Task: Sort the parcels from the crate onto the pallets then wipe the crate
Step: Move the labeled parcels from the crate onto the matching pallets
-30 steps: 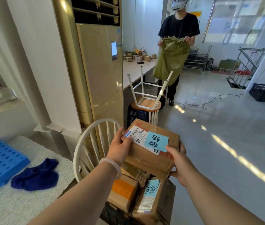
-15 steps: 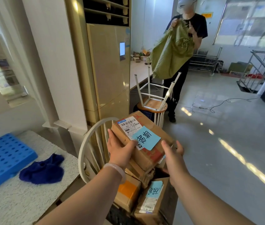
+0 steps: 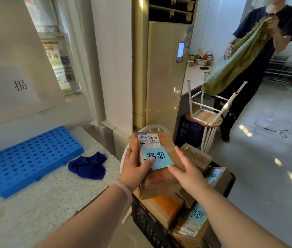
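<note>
The left hand (image 3: 135, 170) grips the left edge of the parcel (image 3: 159, 187). Its thumb is clamped across the front face, over the white shipping label (image 3: 148, 140) and the lower corner of the blue note (image 3: 160, 156); its fingers are hidden behind the cardboard. The right hand (image 3: 186, 170) is at the parcel's right side with fingers straight and spread. Whether it makes contact cannot be determined.

The parcel is held tilted directly above the black crate (image 3: 147, 222). Further parcels lie inside the crate, including an orange-taped box (image 3: 166, 206) and a box with a second blue note (image 3: 195, 221); their lower parts are hidden.

Left of the crate, the worktop (image 3: 43, 208) carries a blue pallet (image 3: 34, 158) and, nearer the crate, a dark blue cloth (image 3: 88, 166). The frame is motion-blurred; the label print is illegible.
</note>
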